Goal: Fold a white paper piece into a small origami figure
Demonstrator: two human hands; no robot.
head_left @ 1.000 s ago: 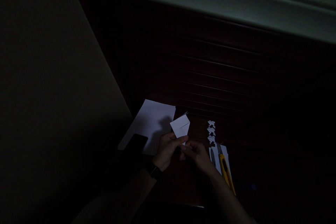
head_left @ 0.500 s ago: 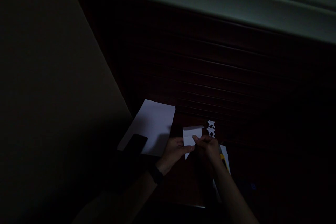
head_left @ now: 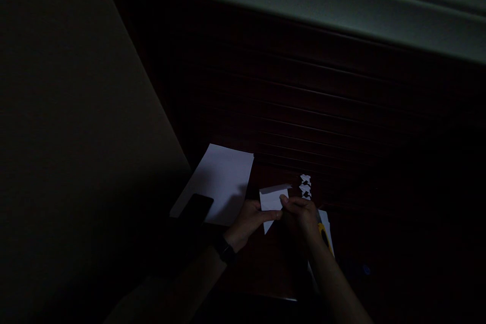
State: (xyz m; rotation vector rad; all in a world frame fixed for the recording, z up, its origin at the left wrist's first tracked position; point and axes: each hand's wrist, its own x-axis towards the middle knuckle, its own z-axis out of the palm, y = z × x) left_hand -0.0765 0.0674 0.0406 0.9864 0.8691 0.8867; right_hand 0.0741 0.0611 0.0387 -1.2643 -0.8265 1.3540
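Between my hands is a small piece of folded white paper (head_left: pixel 272 201), with a flap along its top edge and a pointed corner hanging below. My left hand (head_left: pixel 250 218) grips its left and lower side, thumb lying across the front. On the right side, my right hand (head_left: pixel 301 211) pinches the paper between thumb and fingers. Just beyond my right hand sit several small folded paper pieces (head_left: pixel 305 186) in a short column. A yellow-and-black tool (head_left: pixel 324 233), partly covered by my right forearm, rests on white paper (head_left: pixel 330 233); its kind is unclear.
A stack of white sheets (head_left: pixel 224 177) lies to the left, with a dark flat object (head_left: pixel 197 207) over its near edge. The dark table (head_left: pixel 258 273) has its front edge close to me. Slatted dark wood (head_left: pixel 304 96) rises behind, and a pale wall (head_left: pixel 76 86) stands left. The light is very dim.
The folded paper has shifted slightly left and tilted, its right end now a little higher. Both hands keep their hold on it.
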